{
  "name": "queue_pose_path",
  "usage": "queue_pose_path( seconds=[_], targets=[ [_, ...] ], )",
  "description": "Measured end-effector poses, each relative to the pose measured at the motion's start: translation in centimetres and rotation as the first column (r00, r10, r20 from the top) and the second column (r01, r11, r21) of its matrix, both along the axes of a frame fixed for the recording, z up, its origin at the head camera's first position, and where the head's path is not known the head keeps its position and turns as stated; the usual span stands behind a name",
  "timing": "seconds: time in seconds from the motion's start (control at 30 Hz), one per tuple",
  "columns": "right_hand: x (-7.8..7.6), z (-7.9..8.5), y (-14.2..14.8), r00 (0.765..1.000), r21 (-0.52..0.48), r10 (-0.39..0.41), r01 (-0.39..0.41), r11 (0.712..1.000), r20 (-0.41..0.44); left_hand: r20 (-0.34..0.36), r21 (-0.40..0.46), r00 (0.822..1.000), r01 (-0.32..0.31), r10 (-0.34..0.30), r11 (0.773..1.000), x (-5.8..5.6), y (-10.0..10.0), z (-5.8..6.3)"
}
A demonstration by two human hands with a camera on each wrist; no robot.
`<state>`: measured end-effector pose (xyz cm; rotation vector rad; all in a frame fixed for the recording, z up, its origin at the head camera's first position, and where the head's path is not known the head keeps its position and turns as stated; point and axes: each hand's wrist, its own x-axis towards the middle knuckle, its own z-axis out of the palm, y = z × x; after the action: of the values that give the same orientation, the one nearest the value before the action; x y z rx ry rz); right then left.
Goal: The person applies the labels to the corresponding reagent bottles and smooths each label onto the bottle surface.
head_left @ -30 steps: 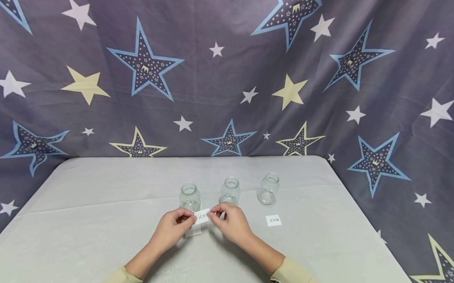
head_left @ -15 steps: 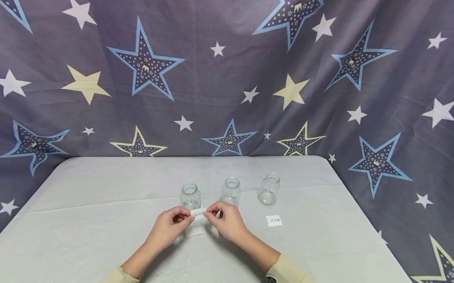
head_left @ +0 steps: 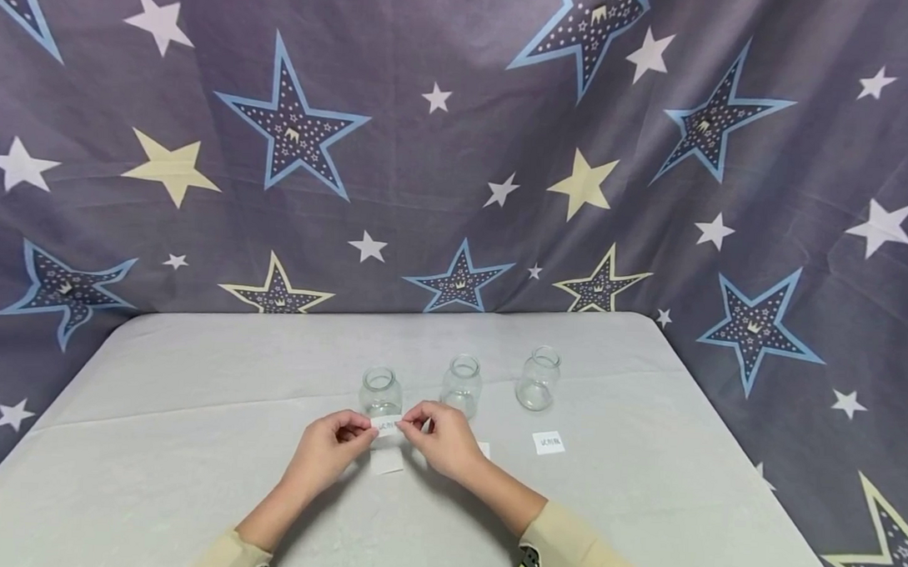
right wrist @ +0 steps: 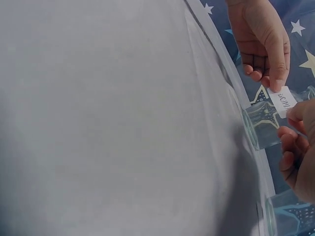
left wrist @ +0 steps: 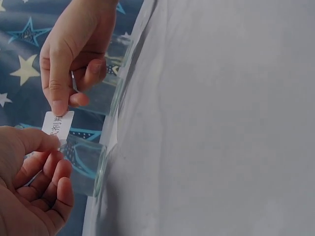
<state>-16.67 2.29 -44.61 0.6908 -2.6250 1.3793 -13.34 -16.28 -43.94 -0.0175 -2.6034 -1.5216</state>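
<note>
A small white label [head_left: 386, 425] with printed characters is stretched between both hands, in front of the left glass jar [head_left: 380, 391]. My left hand [head_left: 330, 448] pinches its left end between thumb and index finger. The right end is pinched by my right hand [head_left: 444, 437]. In the left wrist view the label [left wrist: 55, 129] overlaps the jar's glass [left wrist: 84, 164]; whether it touches the glass cannot be told. From the right wrist, the label [right wrist: 282, 101] also appears before the jar. A blank-looking white slip [head_left: 387, 461] lies on the table just below the hands.
A middle glass jar [head_left: 461, 384] stands behind my right hand, and another glass jar [head_left: 538, 378] is farther right. A printed label [head_left: 548, 443] lies in front of that one. Another white slip [head_left: 484, 450] is partly hidden by my right hand. The table [head_left: 193, 458] has a pale cloth.
Both hands have moved left and slightly up with the label, bringing it in front of the left jar. The slip behind my right wrist now partly shows. The jars stay in place.
</note>
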Motion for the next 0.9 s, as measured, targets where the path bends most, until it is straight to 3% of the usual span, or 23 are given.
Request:
queue_pose_path(
  seconds=[0.4, 0.9],
  targets=[
    [-0.7, -0.8, -0.6, 0.999, -0.006, -0.018, 0.018, 1.000, 0.027, -0.001, -0.030, 1.000, -0.014, 0.014, 0.999, -0.6, -0.5, -0.4],
    [-1.1, -1.0, -0.9, 0.999, -0.023, -0.021, 0.021, 1.000, 0.024, -0.006, -0.117, 0.999, -0.038, 0.038, 0.992, -0.9, -0.6, 0.0]
  ],
)
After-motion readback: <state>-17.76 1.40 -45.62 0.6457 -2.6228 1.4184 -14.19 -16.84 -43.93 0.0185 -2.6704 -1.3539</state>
